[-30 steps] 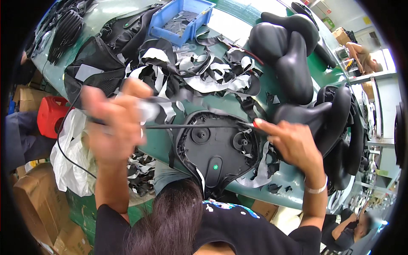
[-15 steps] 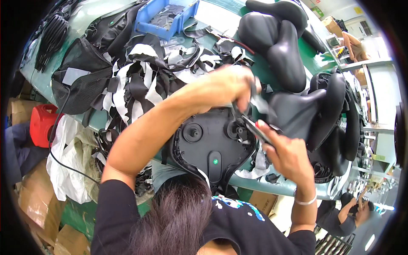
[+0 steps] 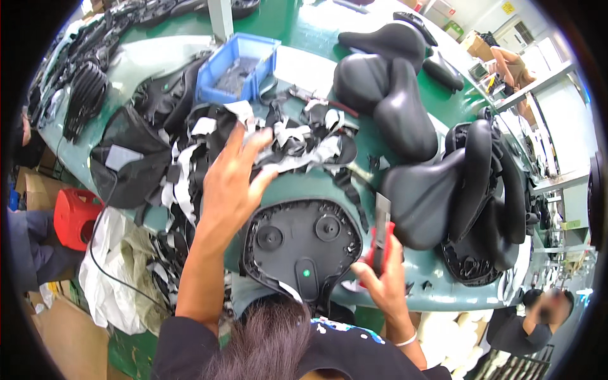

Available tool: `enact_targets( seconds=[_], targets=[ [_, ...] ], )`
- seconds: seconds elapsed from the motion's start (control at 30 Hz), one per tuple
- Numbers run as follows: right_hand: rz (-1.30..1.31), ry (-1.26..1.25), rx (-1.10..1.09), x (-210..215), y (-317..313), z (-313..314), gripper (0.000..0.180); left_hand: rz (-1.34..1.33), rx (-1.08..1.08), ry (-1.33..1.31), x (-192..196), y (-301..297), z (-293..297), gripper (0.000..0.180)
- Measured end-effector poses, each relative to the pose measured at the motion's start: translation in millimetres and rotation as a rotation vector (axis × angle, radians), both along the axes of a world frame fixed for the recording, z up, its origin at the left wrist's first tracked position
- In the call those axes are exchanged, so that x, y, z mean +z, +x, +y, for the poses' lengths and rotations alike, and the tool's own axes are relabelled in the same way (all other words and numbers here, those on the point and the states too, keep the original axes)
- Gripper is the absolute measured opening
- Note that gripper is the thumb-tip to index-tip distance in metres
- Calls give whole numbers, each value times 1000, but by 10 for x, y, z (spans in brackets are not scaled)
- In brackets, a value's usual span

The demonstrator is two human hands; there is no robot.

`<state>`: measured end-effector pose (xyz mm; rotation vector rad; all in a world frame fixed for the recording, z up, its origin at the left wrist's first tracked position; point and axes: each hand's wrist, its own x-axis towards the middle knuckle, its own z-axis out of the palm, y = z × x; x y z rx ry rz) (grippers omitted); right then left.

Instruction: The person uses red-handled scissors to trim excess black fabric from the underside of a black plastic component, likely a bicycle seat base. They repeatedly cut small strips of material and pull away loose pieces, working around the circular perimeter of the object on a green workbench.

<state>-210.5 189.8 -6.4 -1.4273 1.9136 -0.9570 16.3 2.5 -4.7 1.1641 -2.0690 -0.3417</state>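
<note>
Left hand: while its fingers are spread, nothing is gripped; it is held before the scraps.
Right hand: the knife is gripped in curled fingers, its blade pointed far, just right of the seat base.
Seat base: set at the table's near edge, between both hands.
Far side: scraps are heaped left of black seats, near a blue bin.

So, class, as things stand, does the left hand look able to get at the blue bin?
Probably yes: the left hand is open and seems empty, and only loose scraps appear to lie between it and the blue bin, though exact reach is hard to judge.
</note>
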Motion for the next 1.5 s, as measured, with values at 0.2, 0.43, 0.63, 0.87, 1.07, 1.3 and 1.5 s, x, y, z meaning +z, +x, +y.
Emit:
enact_targets(
  seconds=[0.2,0.43,0.63,0.87,1.07,1.3,1.5],
  targets=[
    [-210,-202,153,417,-138,-1192,44,287,-397,1155,-284,304,-341,39],
    [-315,-705,-300,783,-2059,-3888,30,1094,-21,915,388,-268,-1409,37],
    [-575,107,-366,-44,-2532,-4683,45,806,-312,1051,198,-358,-1341,28],
    [-490,-130,-82,394,-2466,-5055,50,802,-256,1046,121,-358,-1424,20],
    [277,-379,251,1380,-867,-3850,36,960,-303,1132,-32,-477,-1232,47],
    [968,-417,948,752,-66,-1429,22,1529,-593,1641,-101,-63,-726,66],
    [-172,23,477,142,-296,-417,33,948,-200,1263,-186,120,-102,51]
  ],
)
